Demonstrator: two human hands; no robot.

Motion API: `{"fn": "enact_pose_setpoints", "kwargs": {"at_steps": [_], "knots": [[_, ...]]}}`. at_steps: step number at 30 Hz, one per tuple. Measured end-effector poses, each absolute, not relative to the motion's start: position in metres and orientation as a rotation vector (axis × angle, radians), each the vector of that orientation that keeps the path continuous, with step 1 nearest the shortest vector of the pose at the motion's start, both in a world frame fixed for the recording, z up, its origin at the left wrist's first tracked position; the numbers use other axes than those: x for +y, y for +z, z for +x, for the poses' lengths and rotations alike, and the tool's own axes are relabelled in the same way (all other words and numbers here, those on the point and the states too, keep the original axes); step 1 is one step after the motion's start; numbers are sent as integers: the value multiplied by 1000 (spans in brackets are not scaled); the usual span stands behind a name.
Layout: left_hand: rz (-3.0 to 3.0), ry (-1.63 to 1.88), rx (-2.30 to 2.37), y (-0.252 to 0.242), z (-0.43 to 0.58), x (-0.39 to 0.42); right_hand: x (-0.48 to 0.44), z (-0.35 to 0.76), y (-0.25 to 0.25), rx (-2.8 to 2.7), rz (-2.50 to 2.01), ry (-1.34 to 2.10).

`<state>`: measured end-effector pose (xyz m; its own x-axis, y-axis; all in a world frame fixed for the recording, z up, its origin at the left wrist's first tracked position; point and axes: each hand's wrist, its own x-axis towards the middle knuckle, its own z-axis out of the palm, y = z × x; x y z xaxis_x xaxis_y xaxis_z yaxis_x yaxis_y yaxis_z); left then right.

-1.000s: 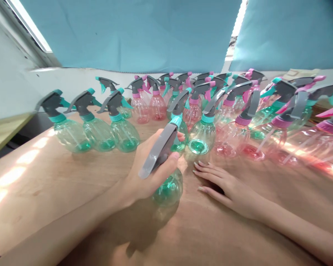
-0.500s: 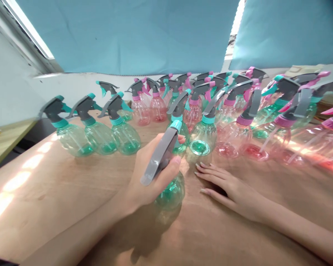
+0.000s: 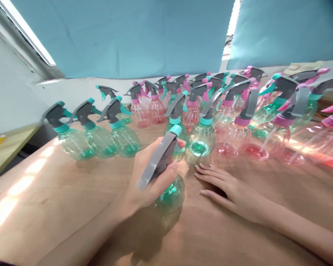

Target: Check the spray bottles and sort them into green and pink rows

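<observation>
My left hand [image 3: 148, 177] is wrapped round the neck of a clear green spray bottle [image 3: 170, 194] with a grey trigger head [image 3: 157, 159], which stands on the wooden table [image 3: 58, 199] in front of me. My right hand [image 3: 224, 184] lies flat on the table just to the right of that bottle, fingers stretched out and holding nothing. Its fingertips point towards another green bottle [image 3: 201, 138] a little further back.
Several green and pink spray bottles [image 3: 238, 122] crowd the far and right part of the table. Three green ones [image 3: 100, 136] stand in a row at the left. Blue curtains [image 3: 127, 37] hang behind. A lower surface [image 3: 5, 147] lies at the far left.
Both hands and the held bottle stay almost where they were. The view has shifted slightly, so the bottles at the back sit a little lower in the picture.
</observation>
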<state>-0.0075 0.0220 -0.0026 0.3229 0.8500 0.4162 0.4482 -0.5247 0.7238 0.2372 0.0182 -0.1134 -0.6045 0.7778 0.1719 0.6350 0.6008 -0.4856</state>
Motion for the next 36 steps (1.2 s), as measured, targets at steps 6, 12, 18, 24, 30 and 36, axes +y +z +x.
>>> {"fn": "enact_pose_setpoints", "kwargs": {"at_steps": [6, 12, 18, 24, 30, 36], "knots": [[2081, 1075, 1153, 2, -5, 25, 19, 237, -114, -2467, -1132, 550], [2062, 1140, 1107, 6, -3, 23, 18, 236, -112, -2453, -1122, 561], [2057, 1122, 1200, 10, -1, 18, 18, 236, -113, -2391, -1082, 578], [1977, 1057, 1107, 7, -6, 22, 18, 237, -113, -2398, -1094, 594], [1980, 1191, 1077, 3, -10, 19, 18, 237, -114, -2410, -1102, 583], [1916, 1166, 1074, 1, -8, 20, 18, 237, -114, -2398, -1101, 587]]}}
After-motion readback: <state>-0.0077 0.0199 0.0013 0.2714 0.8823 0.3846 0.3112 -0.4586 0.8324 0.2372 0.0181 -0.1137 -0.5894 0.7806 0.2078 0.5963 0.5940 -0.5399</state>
